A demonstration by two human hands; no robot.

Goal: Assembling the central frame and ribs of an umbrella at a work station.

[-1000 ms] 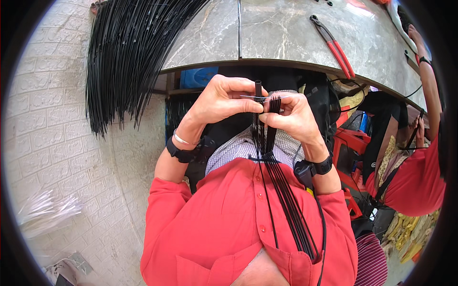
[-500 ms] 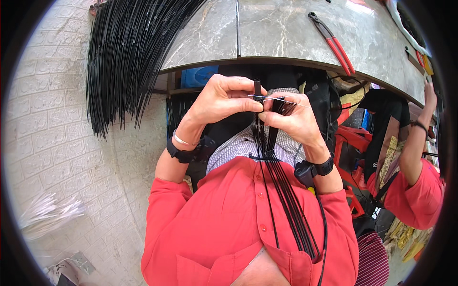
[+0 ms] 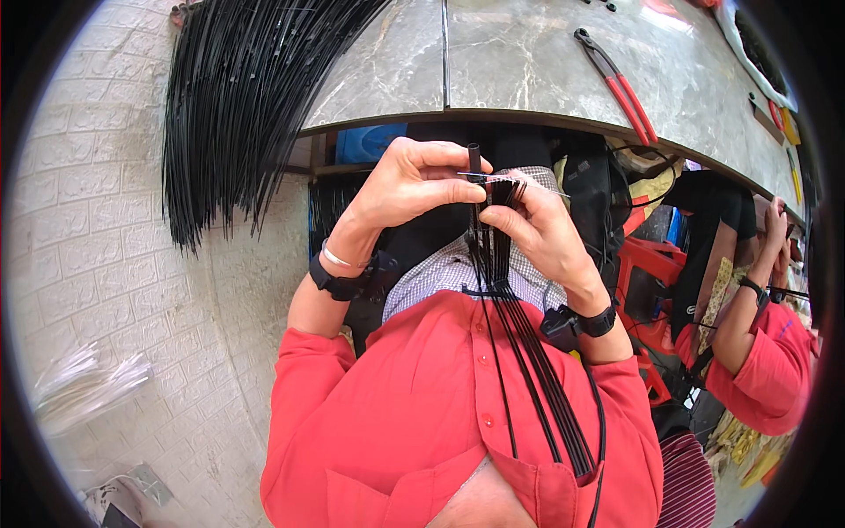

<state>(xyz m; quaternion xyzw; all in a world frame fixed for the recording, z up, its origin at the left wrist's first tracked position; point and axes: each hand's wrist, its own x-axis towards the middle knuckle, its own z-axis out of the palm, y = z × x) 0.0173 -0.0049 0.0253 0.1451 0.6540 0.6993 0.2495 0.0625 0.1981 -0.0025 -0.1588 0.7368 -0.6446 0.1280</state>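
My left hand [image 3: 422, 180] pinches a short black tube [image 3: 474, 156] upright between thumb and fingers. A thin, pale, needle-like wire [image 3: 550, 188] runs across from the left fingertips to the right hand, passing by the tops of thin black strips [image 3: 500, 242]. My right hand [image 3: 539, 224] is closed on the upper ends of these strips, thumb in front; its other fingers are partly hidden. The strips hang down over my lap and the front of my red shirt [image 3: 396, 396], their lower ends near the pocket. Whether the wire goes through each strip is too small to tell.
A thick bundle of long black strands [image 3: 238, 123] hangs off the left of the grey marbled table [image 3: 528, 62]. Red-handled pincers [image 3: 627, 97] lie on the tabletop. At right sits a co-worker in a red shirt [image 3: 766, 361], beside a red stool [image 3: 647, 264]. Pale strands [image 3: 92, 383] lie at lower left.
My right hand has turned slightly and lowered, with the strip tops now closer to the left fingertips. The co-worker's arm has come down. My left hand keeps its pinch.
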